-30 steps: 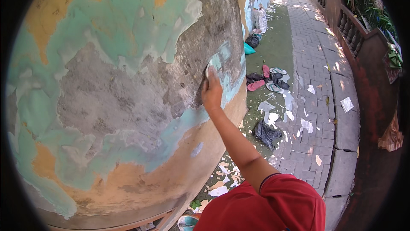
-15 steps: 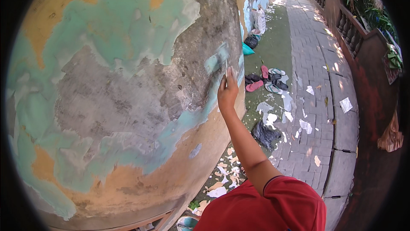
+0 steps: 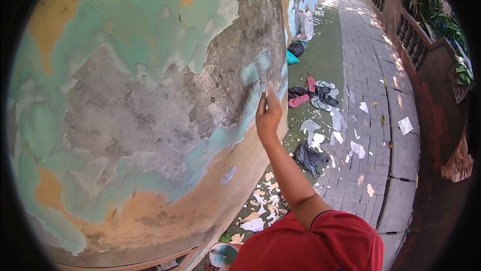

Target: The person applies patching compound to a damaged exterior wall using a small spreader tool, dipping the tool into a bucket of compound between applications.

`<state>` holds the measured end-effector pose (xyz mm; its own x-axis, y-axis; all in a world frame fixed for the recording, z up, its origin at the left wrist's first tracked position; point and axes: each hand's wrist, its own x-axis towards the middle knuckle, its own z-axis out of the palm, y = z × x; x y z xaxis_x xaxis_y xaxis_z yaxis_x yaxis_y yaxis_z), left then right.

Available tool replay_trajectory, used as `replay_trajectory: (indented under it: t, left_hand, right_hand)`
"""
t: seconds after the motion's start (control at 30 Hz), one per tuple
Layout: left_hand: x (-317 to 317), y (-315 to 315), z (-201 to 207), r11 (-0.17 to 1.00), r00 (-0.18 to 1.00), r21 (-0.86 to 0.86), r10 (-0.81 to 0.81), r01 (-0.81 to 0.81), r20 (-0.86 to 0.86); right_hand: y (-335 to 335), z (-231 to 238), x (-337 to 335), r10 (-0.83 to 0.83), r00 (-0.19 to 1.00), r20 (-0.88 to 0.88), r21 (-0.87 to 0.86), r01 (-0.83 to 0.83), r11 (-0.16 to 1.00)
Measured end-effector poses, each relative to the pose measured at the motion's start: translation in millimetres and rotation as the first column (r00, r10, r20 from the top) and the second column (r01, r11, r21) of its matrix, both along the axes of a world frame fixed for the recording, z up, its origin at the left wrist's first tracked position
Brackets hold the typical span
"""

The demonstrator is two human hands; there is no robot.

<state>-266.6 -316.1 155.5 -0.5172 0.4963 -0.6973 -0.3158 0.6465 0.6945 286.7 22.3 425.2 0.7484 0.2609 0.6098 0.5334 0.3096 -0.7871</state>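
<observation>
The right hand [image 3: 269,114] is raised at the wall [image 3: 130,115], thumb and fingers pinching a thin tool [image 3: 265,89] too blurred to make out fully. Just above the hand, a wet greenish-blue smear [image 3: 256,68] covers bare grey. Right of it lie slippers [image 3: 320,101]; below right, a black bag [image 3: 310,158]; well below left, a tub [image 3: 223,254].

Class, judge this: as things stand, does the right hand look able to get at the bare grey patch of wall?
Probably yes: the right hand is raised just to the right of the bare grey patch, and nothing visible stands between them.
</observation>
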Motion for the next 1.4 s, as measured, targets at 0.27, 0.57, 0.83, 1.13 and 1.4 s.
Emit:
replay_trajectory:
  t: [0.27,0.57,0.83,1.13,1.4]
  left_hand:
    - [-18.3,-19.6,-14.3,0.998,0.998,0.024,-0.052,0.052,0.026]
    - [26.6,7.3,31.6,0.954,0.952,0.06,-0.298,0.295,0.062]
    - [98.2,56.9,76.1,0.847,0.84,0.161,-0.527,0.506,0.132]
    - [185.2,121.1,112.2,0.635,0.634,0.265,-0.767,0.726,0.101]
    - [267.3,176.0,173.7,0.538,0.46,0.412,-0.843,0.735,0.28]
  right_hand:
    - [5.6,14.8,-72.6,0.18,0.973,0.143,-0.05,-0.174,0.983]
    - [-38.6,13.0,-40.4,0.094,0.992,0.083,0.036,-0.098,0.995]
    - [-97.6,-39.9,-30.3,0.481,0.776,-0.408,-0.105,-0.563,0.82]
    - [-187.9,-85.2,-58.1,0.778,0.487,-0.397,-0.788,-0.615,-0.017]
    - [-175.1,-162.4,-91.5,0.868,0.42,-0.264,-0.92,-0.379,-0.096]
